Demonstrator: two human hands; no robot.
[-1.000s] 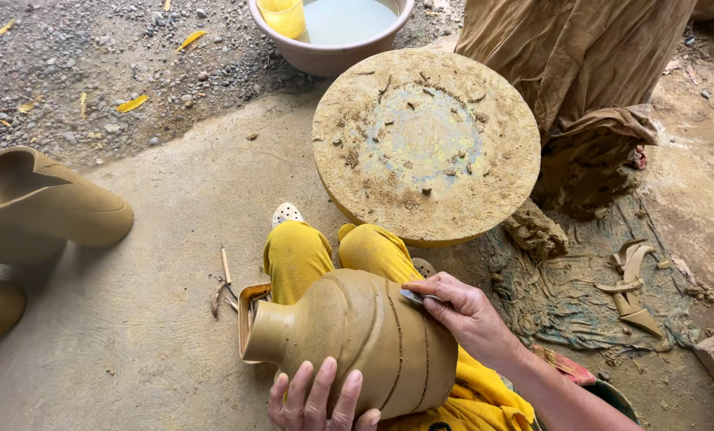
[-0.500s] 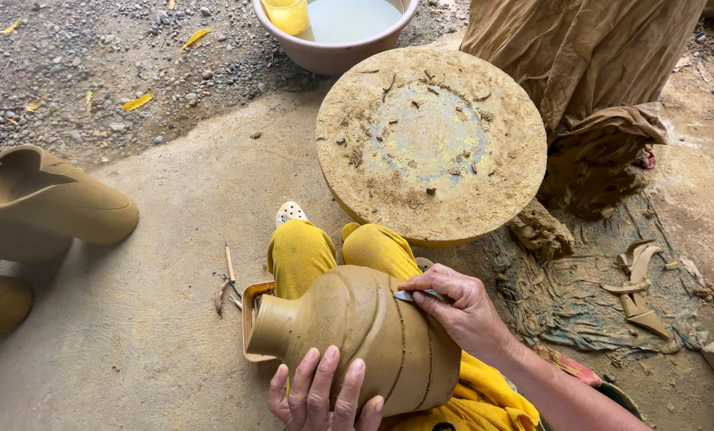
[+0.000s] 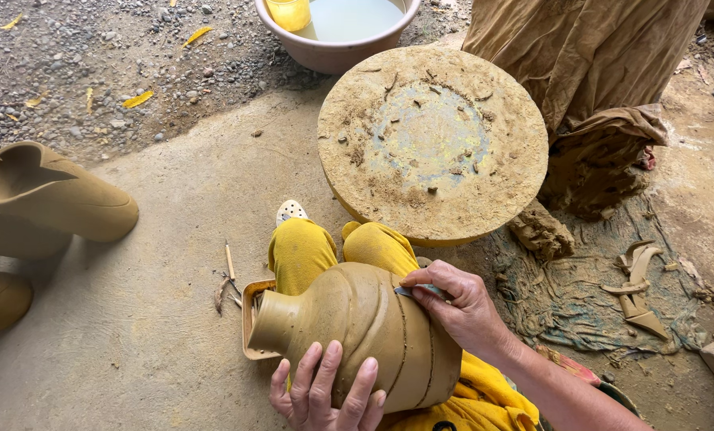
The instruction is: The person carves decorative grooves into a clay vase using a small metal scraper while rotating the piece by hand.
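clay vases — 3 (image 3: pixel 365 331) | round wheel — 1 (image 3: pixel 433 144) | water basin — 1 (image 3: pixel 333 56) | hands — 2 (image 3: pixel 325 395)

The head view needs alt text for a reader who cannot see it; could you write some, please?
A person holds an unfired clay vase on their lap, left hand steadying it below while the right hand presses a small flat tool against its grooved side. A clay-crusted round wheel and a basin of water sit ahead.
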